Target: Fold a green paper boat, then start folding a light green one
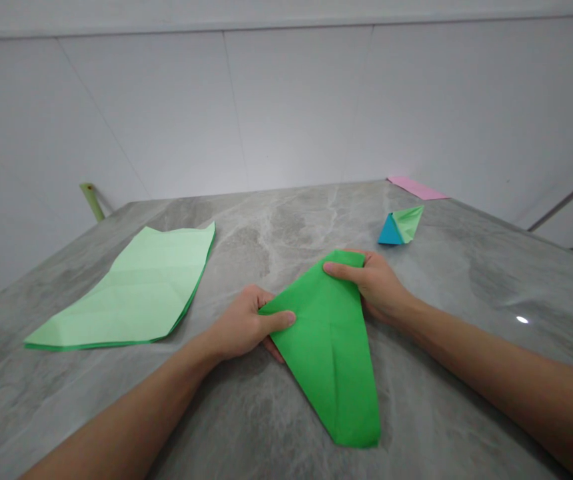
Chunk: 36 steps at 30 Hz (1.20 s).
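Head view: The worktop has a gray, marble-patterned surface. Its far edge runs along the white wall; its left and right edges slant outward toward the viewer. The folded green paper is located near the center, toward the near side, angled with its narrow end toward the viewer. Creases run across its face.

The left hand pinches the left corner, thumb on top, fingers beneath. The right hand pinches the upper right corner in the same manner. Each grip is closed on the paper.

The pale green paper stack lies to the left, its darker green underside showing along the right and near edges. A strip of worktop separates it from the left hand. The blue-and-green folded paper piece stands beyond the right hand, well apart from the pink paper at the far right corner. Open surface extends between the pale stack and the blue-and-green piece.
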Motion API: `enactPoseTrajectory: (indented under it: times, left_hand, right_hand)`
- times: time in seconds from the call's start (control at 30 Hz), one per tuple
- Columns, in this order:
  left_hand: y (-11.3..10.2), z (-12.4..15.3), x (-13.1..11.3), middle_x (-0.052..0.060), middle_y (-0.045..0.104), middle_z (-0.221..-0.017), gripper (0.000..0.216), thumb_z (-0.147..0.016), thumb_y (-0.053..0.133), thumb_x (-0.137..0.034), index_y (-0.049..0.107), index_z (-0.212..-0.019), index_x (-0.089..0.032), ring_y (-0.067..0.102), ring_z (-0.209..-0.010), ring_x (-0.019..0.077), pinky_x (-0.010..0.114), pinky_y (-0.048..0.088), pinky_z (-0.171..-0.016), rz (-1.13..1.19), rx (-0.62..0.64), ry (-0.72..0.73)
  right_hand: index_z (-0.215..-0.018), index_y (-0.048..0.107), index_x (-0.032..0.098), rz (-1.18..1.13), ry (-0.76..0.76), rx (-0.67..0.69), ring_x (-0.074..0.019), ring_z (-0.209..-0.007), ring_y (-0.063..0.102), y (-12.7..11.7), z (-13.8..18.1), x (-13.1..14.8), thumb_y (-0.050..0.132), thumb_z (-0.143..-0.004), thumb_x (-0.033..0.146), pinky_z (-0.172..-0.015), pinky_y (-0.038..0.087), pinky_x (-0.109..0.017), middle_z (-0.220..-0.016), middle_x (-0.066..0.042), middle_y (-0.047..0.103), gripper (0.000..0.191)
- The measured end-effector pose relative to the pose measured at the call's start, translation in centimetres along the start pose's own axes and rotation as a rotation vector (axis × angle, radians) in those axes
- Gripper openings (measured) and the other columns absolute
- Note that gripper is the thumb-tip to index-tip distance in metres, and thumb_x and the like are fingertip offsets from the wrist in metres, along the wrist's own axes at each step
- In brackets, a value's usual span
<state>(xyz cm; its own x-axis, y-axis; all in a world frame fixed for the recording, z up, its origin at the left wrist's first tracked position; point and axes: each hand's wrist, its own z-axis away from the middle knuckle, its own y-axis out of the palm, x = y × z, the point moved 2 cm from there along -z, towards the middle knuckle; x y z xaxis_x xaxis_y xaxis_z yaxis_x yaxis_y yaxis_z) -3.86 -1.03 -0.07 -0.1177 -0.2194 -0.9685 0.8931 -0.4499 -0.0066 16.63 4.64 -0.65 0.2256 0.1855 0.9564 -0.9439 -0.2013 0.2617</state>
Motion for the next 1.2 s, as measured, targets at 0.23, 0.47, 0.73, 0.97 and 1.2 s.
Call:
enactPoseTrajectory:
  times: [0.23, 0.47, 0.73, 0.97, 1.2]
  left_hand:
    - [0.3, 0.0, -0.2, 0.004, 0.067, -0.051, 0.031, -0.069, 0.08, -0.04, 0.07, -0.051, -0.018, 0.062, -0.041, 0.0154, 0.021, 0.051, -0.044, 0.024, -0.031, 0.015]
    - [-0.5, -0.9, 0.1, 0.008, 0.07, -0.058, 0.037, -0.067, 0.079, -0.047, 0.072, -0.059, -0.012, 0.066, -0.047, 0.0196, 0.026, 0.057, -0.047, 0.061, -0.353, 0.19]
    - [-0.8, -0.6, 0.0, 0.003, 0.066, -0.053, 0.033, -0.073, 0.075, -0.042, 0.068, -0.055, -0.015, 0.065, -0.047, 0.0199, 0.026, 0.055, -0.045, -0.052, -0.473, 0.282]
    - [-1.8, -0.7, 0.3, 0.002, 0.066, -0.057, 0.028, -0.071, 0.078, -0.037, 0.068, -0.057, -0.015, 0.066, -0.05, 0.0197, 0.026, 0.053, -0.045, 0.001, -0.706, 0.369]
    - [-0.5, -1.5, 0.6, 0.011, 0.076, -0.074, 0.026, -0.067, 0.082, -0.032, 0.076, -0.08, -0.011, 0.073, -0.06, 0.0245, 0.03, 0.059, -0.051, 0.154, -0.373, 0.095]
  right_hand:
    - [-0.075, 0.072, 0.02, -0.087, -0.043, -0.119, -0.0153, -0.054, 0.064, -0.3, -0.5, 0.7, 0.087, -0.058, 0.03, -0.054, 0.054, -0.028, -0.067, -0.002, 0.072, 0.025]
    - [-0.083, 0.075, 0.015, -0.013, 0.157, 0.209, -0.0213, -0.069, 0.072, 0.9, 0.5, -0.8, 0.085, -0.063, 0.036, -0.071, 0.058, -0.035, -0.079, -0.007, 0.077, 0.031]
    - [-0.084, 0.076, 0.015, 0.128, 0.166, 0.224, -0.0203, -0.071, 0.072, 1.0, 0.9, -1.1, 0.086, -0.061, 0.036, -0.069, 0.057, -0.033, -0.083, -0.007, 0.078, 0.032]
    - [-0.068, 0.074, 0.016, 0.32, 0.058, 0.203, -0.0149, -0.056, 0.064, 0.9, 0.6, -0.5, 0.083, -0.061, 0.033, -0.056, 0.052, -0.027, -0.065, -0.003, 0.073, 0.021]
    - [-0.08, 0.072, 0.018, 0.032, -0.183, -0.088, -0.0147, -0.062, 0.064, -0.4, -0.3, 0.8, 0.085, -0.061, 0.031, -0.05, 0.052, -0.024, -0.08, -0.002, 0.074, 0.026]
